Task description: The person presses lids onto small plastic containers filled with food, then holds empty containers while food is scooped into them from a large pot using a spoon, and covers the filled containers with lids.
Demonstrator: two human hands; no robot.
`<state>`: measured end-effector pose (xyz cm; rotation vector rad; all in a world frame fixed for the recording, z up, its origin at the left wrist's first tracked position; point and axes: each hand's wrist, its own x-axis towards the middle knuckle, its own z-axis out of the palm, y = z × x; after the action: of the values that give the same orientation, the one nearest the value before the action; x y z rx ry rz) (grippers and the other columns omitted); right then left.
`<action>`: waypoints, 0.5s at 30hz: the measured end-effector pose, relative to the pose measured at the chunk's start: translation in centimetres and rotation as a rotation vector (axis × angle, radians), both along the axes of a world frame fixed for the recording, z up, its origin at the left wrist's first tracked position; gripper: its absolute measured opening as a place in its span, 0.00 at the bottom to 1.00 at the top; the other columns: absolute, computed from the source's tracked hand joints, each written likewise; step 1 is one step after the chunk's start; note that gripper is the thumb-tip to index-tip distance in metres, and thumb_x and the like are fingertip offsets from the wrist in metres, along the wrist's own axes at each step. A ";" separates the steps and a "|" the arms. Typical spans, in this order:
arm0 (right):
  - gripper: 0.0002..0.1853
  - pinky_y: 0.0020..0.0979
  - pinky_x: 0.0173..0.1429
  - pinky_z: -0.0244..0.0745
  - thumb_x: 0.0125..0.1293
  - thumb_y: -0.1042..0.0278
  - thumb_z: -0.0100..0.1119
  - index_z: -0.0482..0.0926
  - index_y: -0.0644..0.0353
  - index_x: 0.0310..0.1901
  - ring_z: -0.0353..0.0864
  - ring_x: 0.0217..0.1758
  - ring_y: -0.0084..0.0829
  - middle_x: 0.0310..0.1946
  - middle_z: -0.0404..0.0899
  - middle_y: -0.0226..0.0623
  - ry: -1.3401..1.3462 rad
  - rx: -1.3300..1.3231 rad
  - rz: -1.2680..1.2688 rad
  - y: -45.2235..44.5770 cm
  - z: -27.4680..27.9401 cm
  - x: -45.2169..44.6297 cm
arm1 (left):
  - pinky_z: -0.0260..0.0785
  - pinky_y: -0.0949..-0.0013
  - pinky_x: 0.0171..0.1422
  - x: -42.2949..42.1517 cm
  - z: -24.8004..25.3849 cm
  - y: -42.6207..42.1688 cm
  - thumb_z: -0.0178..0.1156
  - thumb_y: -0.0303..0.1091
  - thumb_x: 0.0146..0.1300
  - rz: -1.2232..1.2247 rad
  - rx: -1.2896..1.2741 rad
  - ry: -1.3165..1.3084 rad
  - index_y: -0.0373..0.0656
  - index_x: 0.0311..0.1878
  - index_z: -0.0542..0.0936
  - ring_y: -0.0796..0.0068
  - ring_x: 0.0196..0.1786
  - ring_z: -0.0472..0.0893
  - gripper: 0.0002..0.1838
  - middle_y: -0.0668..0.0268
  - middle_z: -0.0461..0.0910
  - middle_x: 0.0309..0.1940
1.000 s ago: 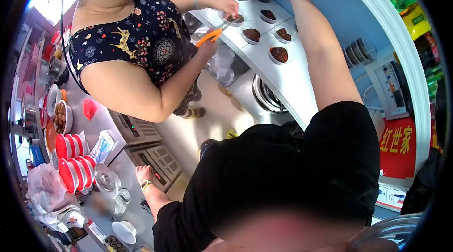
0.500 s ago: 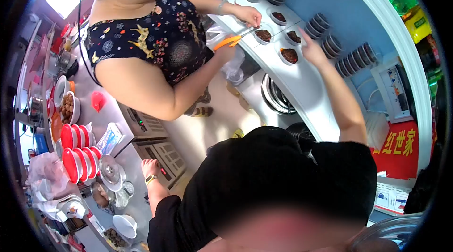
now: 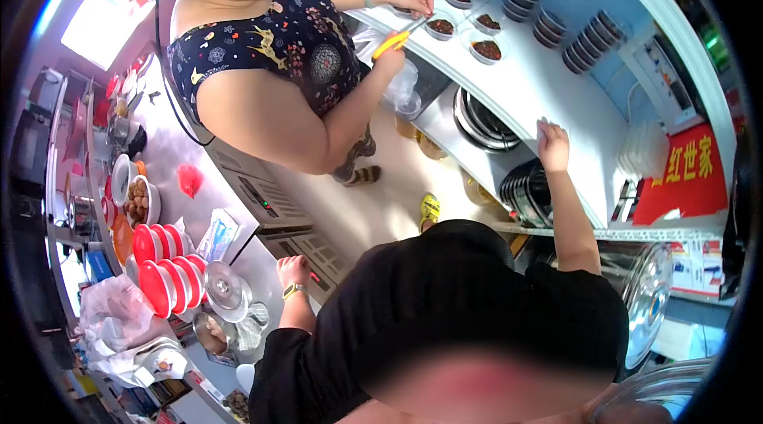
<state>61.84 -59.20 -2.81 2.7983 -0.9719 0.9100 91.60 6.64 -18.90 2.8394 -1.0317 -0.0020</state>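
Note:
My right hand [image 3: 553,146], fingers loosely apart and holding nothing, is over the near edge of the white counter [image 3: 572,110]. Beside the left-hand metal counter [image 3: 274,281], my left hand [image 3: 294,271], with a watch at its wrist, has its fingers curled in with nothing visible in them. Several small bowls of dark red food [image 3: 486,50] are on the white counter, beyond my right hand. A co-worker [image 3: 274,74] holds orange-handled scissors [image 3: 391,44] in one hand, and the other hand is over a bowl.
Stacked dark containers [image 3: 592,41] line the blue wall. Below the white counter are a coiled black-and-silver object [image 3: 485,120] and stacked black dishes [image 3: 526,192]. Red-lidded containers [image 3: 155,289], a glass lid [image 3: 227,290] and a bowl of round brown items [image 3: 139,201] are at left.
My right hand has drawn back from beside the wall and the food bowls to the near part of the white counter. The view has shifted, and my left hand remains near the metal counter.

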 end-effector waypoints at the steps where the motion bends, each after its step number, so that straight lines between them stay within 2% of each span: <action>1: 0.18 0.43 0.55 0.73 0.52 0.78 0.52 0.83 0.55 0.44 0.76 0.47 0.48 0.41 0.80 0.42 -0.027 -0.003 -0.015 -0.1 -0.2 0.1 | 0.66 0.64 0.53 -0.1 -0.1 -0.1 0.60 0.35 0.47 0.000 -0.018 -0.002 0.52 0.20 0.79 0.68 0.36 0.80 0.04 0.70 0.82 0.23; 4: 0.15 0.41 0.54 0.72 0.53 0.77 0.54 0.85 0.56 0.40 0.77 0.46 0.47 0.38 0.81 0.42 -0.096 0.217 -0.010 -1.7 -0.4 -0.5 | 0.66 0.64 0.53 -0.2 0.0 0.1 0.59 0.35 0.47 -0.028 -0.031 -0.021 0.52 0.20 0.79 0.69 0.36 0.80 0.03 0.71 0.81 0.24; 7: 0.13 0.40 0.54 0.73 0.55 0.74 0.55 0.85 0.56 0.40 0.78 0.46 0.46 0.38 0.81 0.43 -0.084 0.171 0.018 -1.9 0.2 -0.5 | 0.65 0.63 0.55 -0.6 0.2 -0.1 0.59 0.35 0.49 -0.019 -0.009 0.029 0.51 0.22 0.80 0.68 0.38 0.80 0.03 0.71 0.82 0.26; 9: 0.11 0.38 0.53 0.73 0.58 0.72 0.54 0.86 0.56 0.39 0.79 0.45 0.46 0.39 0.82 0.42 -0.116 0.255 -0.045 -1.8 0.2 -0.4 | 0.65 0.63 0.56 -0.4 0.0 0.0 0.58 0.36 0.50 -0.012 -0.014 0.037 0.50 0.24 0.80 0.67 0.39 0.80 0.04 0.70 0.82 0.27; 11: 0.12 0.32 0.53 0.74 0.60 0.66 0.53 0.86 0.57 0.36 0.83 0.44 0.37 0.39 0.85 0.40 -0.290 0.564 -0.217 -3.6 -1.2 -1.3 | 0.64 0.62 0.57 -0.3 0.1 0.1 0.58 0.36 0.51 -0.016 -0.008 0.040 0.49 0.26 0.80 0.67 0.39 0.80 0.05 0.69 0.82 0.29; 13: 0.11 0.30 0.53 0.73 0.61 0.70 0.52 0.86 0.58 0.35 0.82 0.44 0.35 0.37 0.85 0.37 -0.372 0.621 -0.212 -4.9 -2.1 -1.8 | 0.64 0.62 0.57 -0.4 0.5 -0.1 0.58 0.37 0.52 -0.012 0.034 0.087 0.50 0.26 0.80 0.67 0.40 0.80 0.05 0.69 0.82 0.29; 15: 0.11 0.30 0.53 0.73 0.61 0.67 0.53 0.86 0.59 0.35 0.82 0.44 0.35 0.36 0.85 0.37 -0.395 0.639 -0.216 -5.2 -2.7 -1.6 | 0.64 0.63 0.56 -0.6 1.0 -0.2 0.58 0.37 0.52 -0.023 0.036 0.075 0.50 0.26 0.80 0.67 0.39 0.80 0.05 0.70 0.82 0.28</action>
<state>60.25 -64.39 -5.51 2.9331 -1.8738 1.3479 91.04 6.39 -17.91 2.8358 -1.0588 -0.1299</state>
